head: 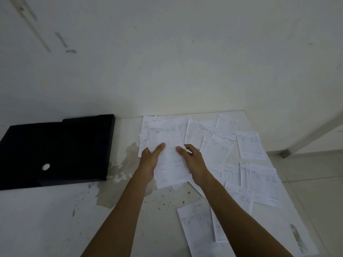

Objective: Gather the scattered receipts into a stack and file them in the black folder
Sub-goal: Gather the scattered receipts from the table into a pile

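Both hands on it: left hand (148,160) and right hand (193,162) pinch a stack (170,164) of receipts, thumbs on top, fingers curled beneath. Loose receipts (250,145) sprawl right across the stained surface (55,219). Folder (55,151) lies flat, far left.

Print on the receipts (219,151) under and beside my hands: too blurred to read. My left hand (149,160) has its fingers under the held sheets, only the thumb visible. Black folder (55,151), left of that hand: left edge cut by frame. Receipts nearest me run off the bottom edge.
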Motion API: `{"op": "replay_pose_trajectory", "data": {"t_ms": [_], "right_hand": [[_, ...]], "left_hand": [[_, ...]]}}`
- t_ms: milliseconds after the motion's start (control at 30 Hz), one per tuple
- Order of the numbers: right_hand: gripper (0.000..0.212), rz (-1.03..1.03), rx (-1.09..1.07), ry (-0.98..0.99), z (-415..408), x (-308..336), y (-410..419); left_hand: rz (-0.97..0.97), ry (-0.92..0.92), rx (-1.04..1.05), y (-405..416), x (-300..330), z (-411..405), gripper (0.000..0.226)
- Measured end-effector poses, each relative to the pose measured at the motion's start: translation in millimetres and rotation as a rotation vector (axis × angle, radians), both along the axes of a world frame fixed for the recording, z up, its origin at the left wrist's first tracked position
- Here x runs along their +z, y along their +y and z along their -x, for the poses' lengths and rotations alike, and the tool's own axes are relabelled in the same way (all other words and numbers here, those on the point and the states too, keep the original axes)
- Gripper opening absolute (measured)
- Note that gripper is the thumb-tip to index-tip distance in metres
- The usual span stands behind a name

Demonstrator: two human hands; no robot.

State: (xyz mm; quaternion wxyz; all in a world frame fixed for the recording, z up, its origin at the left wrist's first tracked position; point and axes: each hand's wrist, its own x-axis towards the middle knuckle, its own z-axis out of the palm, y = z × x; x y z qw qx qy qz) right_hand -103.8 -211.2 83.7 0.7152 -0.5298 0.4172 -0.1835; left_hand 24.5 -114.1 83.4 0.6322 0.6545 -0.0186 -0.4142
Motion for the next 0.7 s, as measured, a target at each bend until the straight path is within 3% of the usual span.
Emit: {"op": "replay_pose_trajectory", "data": {"t_ms": [100, 167, 267, 367, 467, 567, 700], "right_hand": [[0.037, -0.159, -0.065, 0.030, 3, -5, 18], [0.040, -0.253, -0.114, -0.048, 4, -11, 32], [0.036, -0.131, -0.221, -0.044, 5, -13, 36], [0.029, 0.017, -0.270, -0.012, 8, -12, 25], [0.019, 0.118, -0.181, -0.020, 15, -11, 17], [0.027, 0.210, -0.100, 0.035, 19, -8, 12], [0.029, 0.291, 0.052, 0.129, 27, -2, -3]], "left_hand": [[-0.009, -0.053, 0.153, -5, 5, 0, 0.049], [-0.027, -0.089, 0.094, -7, 5, 2, 0.049], [0.005, -0.072, -0.132, -6, 3, 7, 0.054], [0.001, -0.127, -0.225, -3, -1, 9, 0.063], [0.001, -0.175, -0.234, -3, -1, 12, 0.067], [0.073, -0.074, -0.147, -7, -2, 15, 0.056], [0.114, 0.007, -0.150, -7, -2, 16, 0.057]]}}
